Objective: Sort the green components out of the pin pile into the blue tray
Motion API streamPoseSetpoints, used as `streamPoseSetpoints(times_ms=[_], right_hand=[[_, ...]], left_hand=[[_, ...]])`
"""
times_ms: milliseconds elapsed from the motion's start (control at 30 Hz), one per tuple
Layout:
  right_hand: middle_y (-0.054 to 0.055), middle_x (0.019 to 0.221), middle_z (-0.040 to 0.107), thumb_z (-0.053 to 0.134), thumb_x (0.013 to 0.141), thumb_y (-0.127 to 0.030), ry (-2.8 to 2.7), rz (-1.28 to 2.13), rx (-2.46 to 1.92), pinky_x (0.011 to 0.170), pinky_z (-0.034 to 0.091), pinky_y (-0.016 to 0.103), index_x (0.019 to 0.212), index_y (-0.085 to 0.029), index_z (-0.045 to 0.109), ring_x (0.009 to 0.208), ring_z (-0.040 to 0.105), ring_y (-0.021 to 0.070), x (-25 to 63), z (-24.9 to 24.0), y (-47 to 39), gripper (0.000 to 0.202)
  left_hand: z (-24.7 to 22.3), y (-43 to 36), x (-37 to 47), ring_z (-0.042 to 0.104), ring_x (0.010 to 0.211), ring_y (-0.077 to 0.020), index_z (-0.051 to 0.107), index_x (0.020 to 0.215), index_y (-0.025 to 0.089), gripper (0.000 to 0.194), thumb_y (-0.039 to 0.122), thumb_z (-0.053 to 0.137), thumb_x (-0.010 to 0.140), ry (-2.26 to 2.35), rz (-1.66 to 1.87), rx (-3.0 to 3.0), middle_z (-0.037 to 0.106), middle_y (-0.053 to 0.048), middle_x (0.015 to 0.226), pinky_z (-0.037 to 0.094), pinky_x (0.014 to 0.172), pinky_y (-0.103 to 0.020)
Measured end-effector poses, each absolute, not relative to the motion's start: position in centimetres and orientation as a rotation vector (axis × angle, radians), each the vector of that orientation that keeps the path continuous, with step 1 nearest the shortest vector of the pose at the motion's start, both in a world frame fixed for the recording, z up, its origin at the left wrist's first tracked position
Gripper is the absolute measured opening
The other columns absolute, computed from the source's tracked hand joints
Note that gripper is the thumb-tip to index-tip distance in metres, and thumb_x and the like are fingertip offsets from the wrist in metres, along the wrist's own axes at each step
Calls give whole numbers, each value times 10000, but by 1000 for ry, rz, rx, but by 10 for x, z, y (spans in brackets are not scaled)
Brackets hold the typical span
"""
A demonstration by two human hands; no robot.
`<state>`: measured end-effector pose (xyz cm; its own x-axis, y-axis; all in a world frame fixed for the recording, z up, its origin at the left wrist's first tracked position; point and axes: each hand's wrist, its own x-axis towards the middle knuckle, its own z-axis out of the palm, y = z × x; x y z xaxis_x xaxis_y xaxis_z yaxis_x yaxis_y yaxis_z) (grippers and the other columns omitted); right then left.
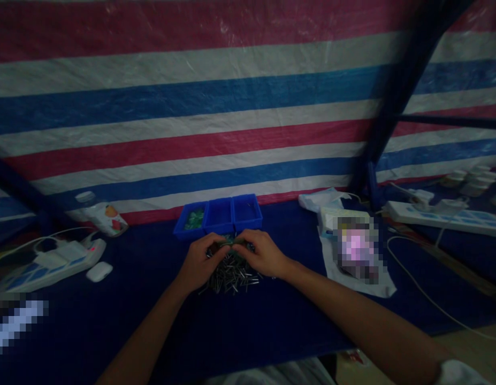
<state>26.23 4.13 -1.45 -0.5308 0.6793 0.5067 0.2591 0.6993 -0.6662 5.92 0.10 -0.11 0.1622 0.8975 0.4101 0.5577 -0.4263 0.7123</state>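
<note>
My left hand (202, 260) and my right hand (265, 253) meet at the fingertips above a pile of thin, shiny metal pins (233, 275) on the dark blue tabletop. Thumbs and forefingers of both hands are pinched together around something small, partly hidden, with a greenish tint. What it is cannot be made out in the dim light. Just beyond the fingers stand three joined blue plastic bins. Small green pieces lie in the left bin (185, 233); the middle bin (219, 226) and the right bin (248, 225) show mostly bare blue plastic.
On the left are a power strip (67, 270), a white earbud-like case (99, 271) and a clear bottle (105, 216). A tissue pack (326, 219) and a blurred-out item on white paper (382, 286) lie right, near another power strip (452, 216) and a loose cable (420, 289). Striped sheeting hangs behind.
</note>
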Motion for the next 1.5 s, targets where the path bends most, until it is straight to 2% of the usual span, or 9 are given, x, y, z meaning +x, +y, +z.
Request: streamPoseSetpoints(times_ms=[533,700,867,1000,1133,1300,1400,1467,1500], right_hand=[[0,734,701,612,931,-441,-2073,571,-776,758,420,312,828,-209,710,688,601,126,266,-12,40,272],[7,790,716,635,914,-452,-1960,581,-799,681,454,292,984,-232,733,681,612,126,268,-16,46,251],[-54,521,483,647,880,-562,-1782,564,-889,517,334,295,940,-225,726,478,422,108,275,-14,56,351],[-29,505,440,389,961,-687,-1738,590,-906,507,296,304,815,-203,709,476,406,116,287,-4,56,598],[-11,447,363,12,993,-667,-1812,630,-902,493,286,302,596,-209,595,436,390,113,293,1,53,841],[-4,440,438,180,1013,-627,-2040,621,-889,527,322,299,495,-212,498,423,425,99,288,-3,54,735],[12,544,583,269,1027,-495,-2161,604,-858,604,402,306,669,-192,672,518,539,125,284,-6,55,619],[29,742,708,336,1018,-393,-2207,602,-830,698,465,314,1069,-185,738,671,632,150,281,-9,55,455],[46,876,743,368,1008,-351,-2240,574,-822,758,488,323,1291,-185,657,774,659,163,280,-10,54,437]], left_hand=[[2,0,56,626,738,-178,732,824,191,224,385,636,881,1344,1278,1990,697,-30,803,484,685,-288],[13,6,41,662,771,-194,743,859,193,218,390,652,854,1453,1410,1936,732,-39,848,522,715,-306],[49,36,-1,679,786,-221,747,1006,177,326,436,642,838,1743,1537,1927,765,-65,905,538,738,-338],[72,68,-35,683,818,-230,758,1011,197,253,336,595,877,2061,1357,2186,769,-78,960,525,790,-351],[71,91,-41,698,926,-288,761,1054,156,286,289,545,921,2278,801,2455,759,-140,1049,512,849,-388],[56,105,-26,696,1032,-316,756,1026,186,243,286,551,941,2385,192,2537,756,-142,1090,501,870,-384],[49,110,-19,705,1011,-313,742,1036,185,213,283,585,930,2428,153,2489,760,-144,1080,501,850,-376],[44,113,-16,707,1010,-318,731,1060,185,218,301,600,931,2460,146,2448,759,-151,1086,504,835,-377],[42,115,-14,706,1017,-321,729,1069,186,223,314,608,931,2470,151,2428,758,-152,1092,505,833,-377]])
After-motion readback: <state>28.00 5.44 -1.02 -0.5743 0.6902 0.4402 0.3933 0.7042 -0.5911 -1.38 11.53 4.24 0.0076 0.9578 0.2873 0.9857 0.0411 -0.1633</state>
